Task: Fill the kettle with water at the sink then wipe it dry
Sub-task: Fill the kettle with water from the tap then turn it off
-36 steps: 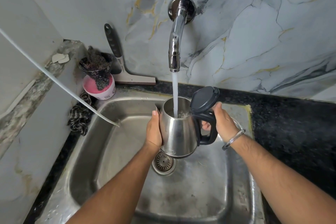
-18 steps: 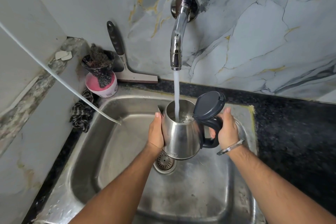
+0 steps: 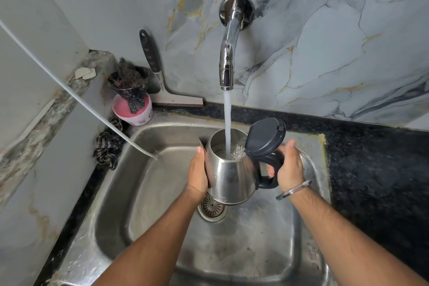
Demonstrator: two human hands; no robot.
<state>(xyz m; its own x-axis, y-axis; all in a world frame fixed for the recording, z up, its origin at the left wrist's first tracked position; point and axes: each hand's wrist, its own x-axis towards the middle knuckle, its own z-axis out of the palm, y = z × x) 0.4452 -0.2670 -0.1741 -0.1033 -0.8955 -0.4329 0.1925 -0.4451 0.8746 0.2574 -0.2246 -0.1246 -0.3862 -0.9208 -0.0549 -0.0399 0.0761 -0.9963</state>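
**Kettle under running tap: filling step in hand**

The polished stainless-steel kettle [image 3: 228, 176] was held in the air over the stainless-steel sink basin [image 3: 148, 183], directly above the round perforated drain [image 3: 212, 208], not resting on anything. Its dark grey hinged plastic lid [image 3: 264, 137] stood flipped open toward the right. The white stream of water [image 3: 227, 121] from the chrome wall-mounted tap [image 3: 228, 53] fell straight into the open mouth; bubbling water showed inside, below the rim. How full it was could not be read with confidence.

Left hand [image 3: 198, 170]: pressed flat against the kettle's left wall, thumb up near the spout, steadying rather than gripping round it. Right hand [image 3: 286, 167]: fingers curled shut round the black loop handle [image 3: 270, 169], carrying the weight; a metal bangle [image 3: 293, 190] sat on that wrist.

Judgement: this was the filling step, part done. Next move would call for freeing one hand, likely the left, to shut the tap while the right kept the kettle level, then closing the lid. No tap lever was visible in frame, so where that hand must reach was unclear.

Wiping had not begun. A checked dark cloth [image 3: 108, 146] lay bunched at the sink's left rear corner, well apart from both hands, near a pink tub [image 3: 132, 111] of scrubbers and a black-handled squeegee [image 3: 162, 79] leaning against the marbled wall.
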